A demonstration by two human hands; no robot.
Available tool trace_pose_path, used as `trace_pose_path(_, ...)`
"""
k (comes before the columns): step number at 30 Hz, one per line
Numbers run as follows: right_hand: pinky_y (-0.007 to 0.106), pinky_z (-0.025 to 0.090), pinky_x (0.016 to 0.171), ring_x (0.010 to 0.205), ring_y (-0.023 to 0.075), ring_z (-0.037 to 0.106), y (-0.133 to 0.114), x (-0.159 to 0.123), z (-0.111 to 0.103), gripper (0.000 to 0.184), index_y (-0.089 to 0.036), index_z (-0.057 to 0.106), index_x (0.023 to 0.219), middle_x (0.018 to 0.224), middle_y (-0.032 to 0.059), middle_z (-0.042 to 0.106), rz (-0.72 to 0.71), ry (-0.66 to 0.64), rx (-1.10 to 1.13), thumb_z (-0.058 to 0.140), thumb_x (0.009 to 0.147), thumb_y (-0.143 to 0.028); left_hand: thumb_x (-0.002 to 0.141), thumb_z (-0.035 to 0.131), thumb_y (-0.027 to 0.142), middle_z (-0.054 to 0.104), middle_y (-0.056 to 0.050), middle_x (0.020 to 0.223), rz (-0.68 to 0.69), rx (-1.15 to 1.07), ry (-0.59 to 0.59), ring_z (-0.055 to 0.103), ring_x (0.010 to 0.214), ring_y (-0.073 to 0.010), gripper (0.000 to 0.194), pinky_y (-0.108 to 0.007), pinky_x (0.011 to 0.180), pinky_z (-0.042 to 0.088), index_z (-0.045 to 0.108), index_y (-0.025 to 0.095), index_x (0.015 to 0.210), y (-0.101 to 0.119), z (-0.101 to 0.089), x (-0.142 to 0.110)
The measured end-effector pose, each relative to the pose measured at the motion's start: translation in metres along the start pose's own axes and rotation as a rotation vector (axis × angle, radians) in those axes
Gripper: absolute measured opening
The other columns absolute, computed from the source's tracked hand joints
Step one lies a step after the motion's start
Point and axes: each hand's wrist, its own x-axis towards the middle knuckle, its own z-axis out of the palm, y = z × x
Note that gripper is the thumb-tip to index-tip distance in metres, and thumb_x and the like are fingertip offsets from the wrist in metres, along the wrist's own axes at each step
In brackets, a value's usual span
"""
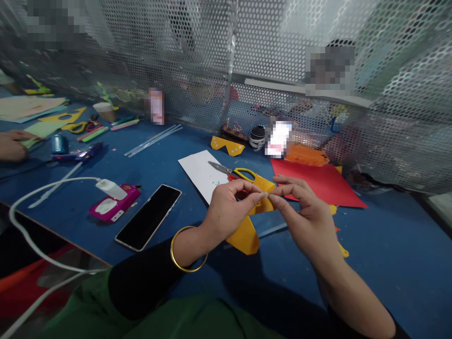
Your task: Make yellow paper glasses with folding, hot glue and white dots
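My left hand (231, 207) and my right hand (300, 212) meet above the blue table (388, 254), both pinching a folded yellow paper piece (247, 233). The fingertips of both hands close on its upper edge, and its lower flap hangs down between my wrists. A gold bangle (183, 249) circles my left wrist. Just behind my hands, yellow-handled scissors (235, 172) lie partly on a white sheet (201, 174).
A black phone (149, 216) and a pink power bank with white cable (113, 202) lie left. Red paper (318, 183) and orange paper (305, 155) sit right. A perforated metal screen (212, 66) walls the back. Another person's hand (12, 143) rests far left among craft scraps.
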Motion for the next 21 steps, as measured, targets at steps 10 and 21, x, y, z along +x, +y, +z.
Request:
trace_pose_path(10,0.046,0.049,0.103,0.117,0.0244,0.065,-0.004,-0.001,0.002,0.016,-0.024,0.067,0.081,0.117,0.0079,0.070,0.004,-0.012,0.029,0.065,0.092,-0.034,0.080,0.076,0.024,0.074,-0.002,0.078,0.005,0.027,-0.030,0.065,0.071,-0.0127,0.008,-0.025,0.070,0.053,0.073,0.017,0.078,0.001,0.000,-0.001)
trace_pose_path(21,0.045,0.049,0.097,0.115,0.0252,0.065,0.001,0.005,-0.009,0.015,-0.024,0.067,0.080,0.115,0.0065,0.069,0.004,-0.064,-0.036,0.064,0.092,-0.032,0.076,0.077,0.017,0.074,0.000,0.084,-0.046,0.069,-0.046,0.068,0.074,-0.0129,0.030,-0.026,0.070,0.054,0.064,0.019,0.103,-0.004,0.001,0.000)
